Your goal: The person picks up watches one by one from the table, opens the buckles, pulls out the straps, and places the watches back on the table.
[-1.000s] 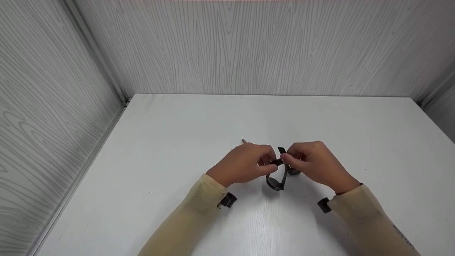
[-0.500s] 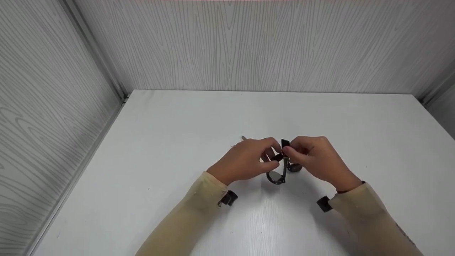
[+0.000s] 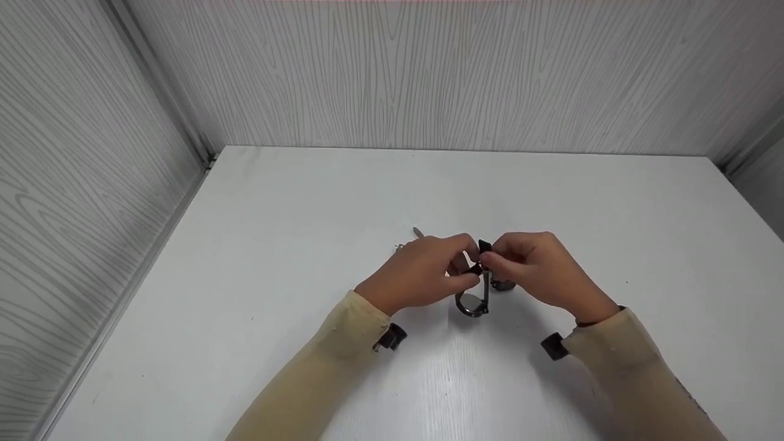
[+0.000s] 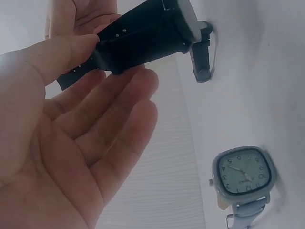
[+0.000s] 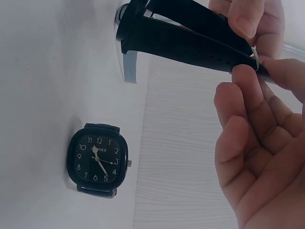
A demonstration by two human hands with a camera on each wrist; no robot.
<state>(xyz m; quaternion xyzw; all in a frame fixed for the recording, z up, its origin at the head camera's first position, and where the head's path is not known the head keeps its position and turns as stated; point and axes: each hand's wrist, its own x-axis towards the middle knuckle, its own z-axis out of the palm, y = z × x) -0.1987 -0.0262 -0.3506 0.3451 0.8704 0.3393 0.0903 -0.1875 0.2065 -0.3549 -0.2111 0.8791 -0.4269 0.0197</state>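
Both hands hold a black-strapped wristwatch (image 3: 471, 304) on edge near the middle of the table, its case hanging low in the head view. My right hand (image 3: 539, 269) pinches the strap near its metal buckle (image 5: 256, 58), between thumb and fingertips. With thumb and index finger, my left hand (image 3: 422, 269) grips the strap (image 4: 138, 45) from the other side; its remaining fingers are loosely bent. In the right wrist view a second watch (image 5: 98, 160), black and squarish, lies face up. A third, pale-dialled watch (image 4: 244, 171) lies face up in the left wrist view.
A thin brownish strap tip (image 3: 418, 233) shows behind my left hand. All of this is on a white table (image 3: 306, 208), with pale wood-grain panels (image 3: 392, 73) at its back and sides. Small dark clips (image 3: 391, 337) stick out from both sleeves.
Both hands stay on the strap with small finger shifts. The strap's free end stands a little higher beside the right fingertips. The head view has tilted slightly downward.
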